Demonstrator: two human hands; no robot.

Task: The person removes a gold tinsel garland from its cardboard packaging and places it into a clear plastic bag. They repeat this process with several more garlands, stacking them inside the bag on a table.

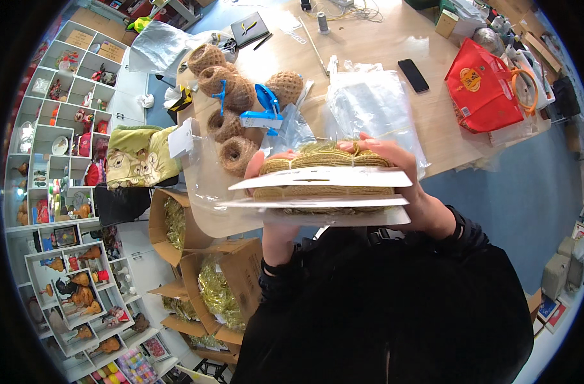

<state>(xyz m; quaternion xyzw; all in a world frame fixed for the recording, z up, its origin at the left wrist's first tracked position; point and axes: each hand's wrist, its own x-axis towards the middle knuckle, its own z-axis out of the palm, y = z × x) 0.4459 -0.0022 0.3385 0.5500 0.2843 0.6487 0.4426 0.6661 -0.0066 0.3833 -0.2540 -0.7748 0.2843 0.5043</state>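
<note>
Between my two hands is a stack of gold cord bundles (340, 161) with white cards (320, 178) lying between and under them. My right hand (400, 165) grips the stack's right end, its fingers over the far edge. At the left end, my left hand (268, 165) holds the stack, and part of it is hidden behind the cards. The stack is close to my body, above the near edge of the table. Just beyond it lie clear plastic bags (371, 103) and a crumpled plastic wrapper (292, 127).
Several brown twine balls (236, 156) and a blue plastic sealer or clamp device (263, 115) stand on the wooden table (445, 156). To the right are a black phone (413, 75) and a red bag (484, 91). Open cardboard boxes (244, 269) with gold bundles stand at lower left.
</note>
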